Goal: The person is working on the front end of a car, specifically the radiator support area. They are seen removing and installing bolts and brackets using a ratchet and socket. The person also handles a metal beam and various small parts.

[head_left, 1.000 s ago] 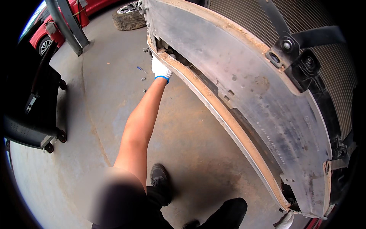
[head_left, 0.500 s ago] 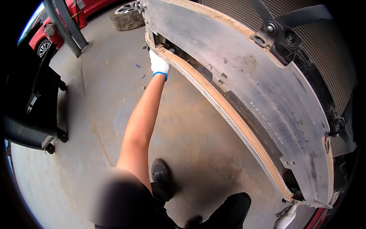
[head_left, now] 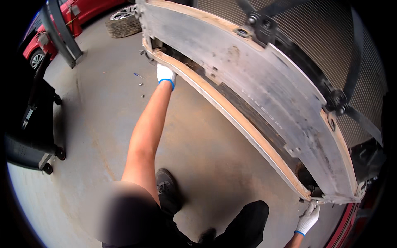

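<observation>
A long curved bumper beam of grey metal runs across the front of a car, with a dusty tan-topped lower rail along its near side. My left hand, in a white knit glove with a blue cuff, grips the rail near its far left end; its fingers go out of sight behind the edge. At the near right end my right hand, gloved the same way, holds the rail's corner, fingertips raised against the metal. A dark gap shows between rail and beam.
Behind the beam is a finned radiator with black brackets. A black wheeled cart stands at left. Farther off are a loose wheel, a grey post and a red car. A blue pen-like item and small metal parts lie on the floor.
The view has shifted, so the beam appears farther left and higher. My right hand has come up to the rail's end, with more of it in view. My left hand's fingertips no longer show above the rail.
</observation>
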The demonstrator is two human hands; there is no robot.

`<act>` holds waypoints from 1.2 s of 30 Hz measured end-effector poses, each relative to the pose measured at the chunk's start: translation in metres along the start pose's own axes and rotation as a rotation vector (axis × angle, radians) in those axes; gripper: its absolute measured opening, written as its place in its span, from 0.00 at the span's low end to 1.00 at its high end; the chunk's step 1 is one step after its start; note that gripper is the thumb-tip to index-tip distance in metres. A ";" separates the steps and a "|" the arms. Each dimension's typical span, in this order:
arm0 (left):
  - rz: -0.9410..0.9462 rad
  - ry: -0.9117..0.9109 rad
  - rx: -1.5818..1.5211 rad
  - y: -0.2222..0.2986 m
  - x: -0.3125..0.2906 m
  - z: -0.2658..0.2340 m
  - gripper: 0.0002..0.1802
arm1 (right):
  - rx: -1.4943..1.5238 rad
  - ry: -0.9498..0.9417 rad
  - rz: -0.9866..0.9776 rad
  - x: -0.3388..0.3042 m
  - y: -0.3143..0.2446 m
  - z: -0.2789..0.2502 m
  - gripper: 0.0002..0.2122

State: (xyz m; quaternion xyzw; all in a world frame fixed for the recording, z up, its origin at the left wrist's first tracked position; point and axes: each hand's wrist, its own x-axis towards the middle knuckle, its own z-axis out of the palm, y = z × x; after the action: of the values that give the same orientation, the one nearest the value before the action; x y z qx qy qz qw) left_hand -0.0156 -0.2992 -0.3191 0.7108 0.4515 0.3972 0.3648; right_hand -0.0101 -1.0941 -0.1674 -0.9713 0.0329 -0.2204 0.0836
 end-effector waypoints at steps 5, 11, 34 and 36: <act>-0.071 -0.731 0.298 -0.037 -0.068 -0.026 0.16 | -0.082 0.067 -0.148 0.003 -0.056 0.013 0.11; 0.705 -1.754 0.576 0.161 -0.320 -0.013 0.25 | -0.082 -0.209 0.033 0.004 -0.042 -0.012 0.16; -0.278 -1.620 -0.286 0.292 -0.519 0.005 0.17 | 1.593 -0.454 0.645 -0.013 -0.050 0.004 0.20; -0.323 -1.611 -0.311 0.293 -0.520 0.006 0.18 | 1.781 -0.449 0.800 -0.014 -0.053 -0.001 0.19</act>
State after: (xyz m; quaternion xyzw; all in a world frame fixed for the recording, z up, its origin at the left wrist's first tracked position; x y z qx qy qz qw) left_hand -0.0509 -0.8799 -0.1862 0.6453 0.0890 -0.2318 0.7225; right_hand -0.0217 -1.0405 -0.1627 -0.4914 0.1636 0.0681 0.8527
